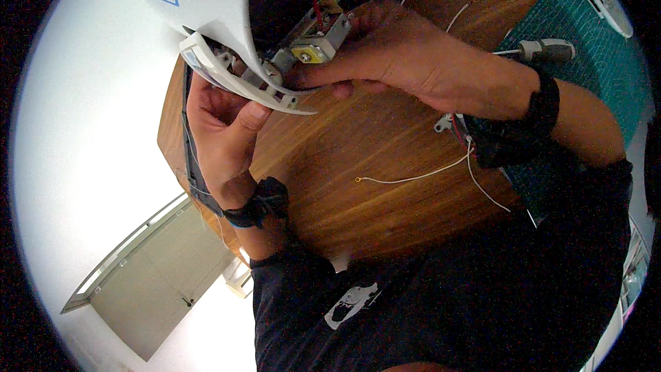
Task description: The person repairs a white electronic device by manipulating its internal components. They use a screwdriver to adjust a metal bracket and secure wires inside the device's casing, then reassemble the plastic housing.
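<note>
White strip (222, 80), upper left, sits pinched in the left hand (224, 136), best held steady; right hand (403, 58), can't tell its grip.

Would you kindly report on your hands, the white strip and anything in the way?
Left hand gripping strip. Right hand at metal block, grip unclear. Screwdriver aside on mat, not blocking.

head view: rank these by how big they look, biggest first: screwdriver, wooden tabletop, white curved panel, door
1. wooden tabletop
2. door
3. white curved panel
4. screwdriver

This is apparent size only; the door is farther away, so its true rank is unsure.
</note>
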